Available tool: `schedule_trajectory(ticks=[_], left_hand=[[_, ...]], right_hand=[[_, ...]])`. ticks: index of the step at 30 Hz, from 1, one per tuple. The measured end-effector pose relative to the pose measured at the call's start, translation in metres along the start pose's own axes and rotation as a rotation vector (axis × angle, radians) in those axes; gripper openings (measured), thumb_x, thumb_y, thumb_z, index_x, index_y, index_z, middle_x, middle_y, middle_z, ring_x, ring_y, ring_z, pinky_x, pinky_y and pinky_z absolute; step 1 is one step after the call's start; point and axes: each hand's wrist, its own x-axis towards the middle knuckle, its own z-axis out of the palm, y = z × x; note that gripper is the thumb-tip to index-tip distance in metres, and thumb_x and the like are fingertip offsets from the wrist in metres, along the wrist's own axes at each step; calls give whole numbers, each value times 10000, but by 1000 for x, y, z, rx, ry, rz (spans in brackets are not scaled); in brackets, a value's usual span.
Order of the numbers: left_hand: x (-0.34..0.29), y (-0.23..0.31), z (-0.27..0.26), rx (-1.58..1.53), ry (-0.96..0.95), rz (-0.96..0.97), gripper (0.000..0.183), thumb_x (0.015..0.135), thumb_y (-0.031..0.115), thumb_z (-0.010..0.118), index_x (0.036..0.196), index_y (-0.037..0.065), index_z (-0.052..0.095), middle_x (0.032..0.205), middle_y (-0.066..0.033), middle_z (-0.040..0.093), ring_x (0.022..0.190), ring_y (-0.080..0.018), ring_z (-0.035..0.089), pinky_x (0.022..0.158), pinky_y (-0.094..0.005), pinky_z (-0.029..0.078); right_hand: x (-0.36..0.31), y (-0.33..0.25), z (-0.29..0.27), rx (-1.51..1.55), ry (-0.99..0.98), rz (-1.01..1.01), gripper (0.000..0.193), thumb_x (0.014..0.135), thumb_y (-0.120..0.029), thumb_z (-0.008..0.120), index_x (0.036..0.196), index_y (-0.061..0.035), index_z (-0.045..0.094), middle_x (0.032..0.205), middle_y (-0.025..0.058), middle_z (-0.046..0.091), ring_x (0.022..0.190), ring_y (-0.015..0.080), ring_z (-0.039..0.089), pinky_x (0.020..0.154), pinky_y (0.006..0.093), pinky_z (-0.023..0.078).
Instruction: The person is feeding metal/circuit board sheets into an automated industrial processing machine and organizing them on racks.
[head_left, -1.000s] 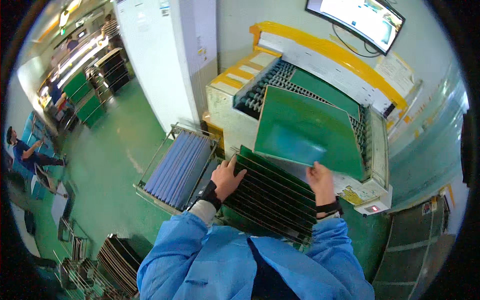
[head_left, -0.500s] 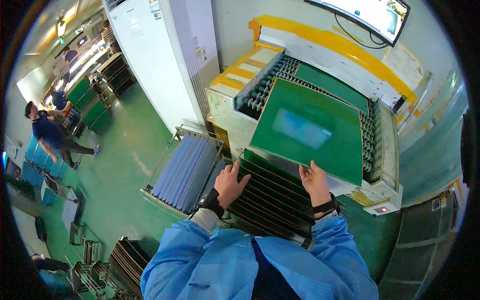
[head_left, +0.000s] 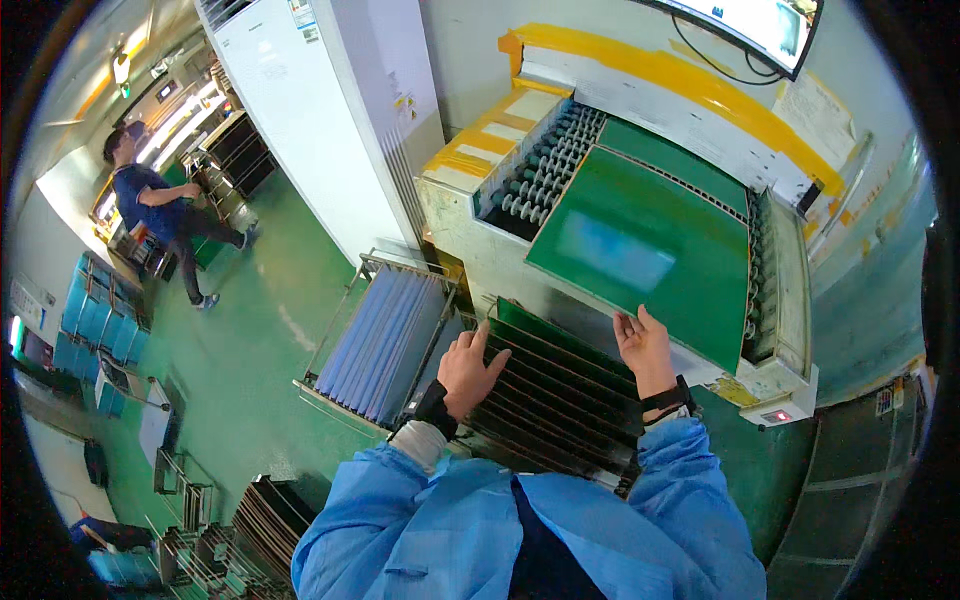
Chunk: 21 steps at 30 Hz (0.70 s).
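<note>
A large green rectangular board (head_left: 660,235) lies over the rollers of a conveyor machine, its front edge overhanging toward me. My right hand (head_left: 646,350) is at that front edge, the thumb over the edge and the other fingers just below it. My left hand (head_left: 470,372) is open, fingers apart, by the upper left of a rack of upright dark green boards (head_left: 550,385). Nothing shows in its grasp. Another green board (head_left: 675,152) lies farther back on the rollers (head_left: 545,165), partly behind the nearer one.
Left of the board rack stands a metal rack of blue-violet panels (head_left: 385,335). A tall white cabinet (head_left: 300,120) rises behind it. A screen (head_left: 755,30) hangs above the machine. At the far left a person (head_left: 160,205) walks near stacked blue bins (head_left: 100,310).
The green board has moved farther back and right and now lies flatter over the rollers. My right hand has followed its edge. The person at the left has come closer.
</note>
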Motion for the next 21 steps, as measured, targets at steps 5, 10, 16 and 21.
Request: schedule_trajectory(ticks=[5,10,16,21], left_hand=[[1,0,2,7,-2,15,644,866,430,589,1345,35,421,1097,-181,562,996,-361,557,830,-438,469],[-1,3,-1,2,3,35,639,867,419,595,1345,33,422,1120,-188,559,1008,-364,555,841,-439,467],[-1,1,3,-1,14,5,644,865,431,590,1348,38,423,1119,-188,562,1015,-360,558,845,-433,468],[0,-2,8,12,25,35,641,870,438,582,1348,42,422,1116,-188,565,1018,-360,560,843,-433,470]], right_hand=[[-2,0,-2,-19,3,15,179,903,-123,598,978,8,501,982,157,573,933,285,566,895,397,521],[0,4,-4,-30,-5,4,187,900,-126,602,983,5,498,983,153,566,932,291,564,878,398,524],[11,2,-5,-16,-17,8,180,902,-129,597,981,1,501,995,152,560,934,287,560,878,395,523],[11,0,-3,-44,8,46,158,898,-130,602,930,-5,510,966,161,586,924,285,583,871,404,525]])
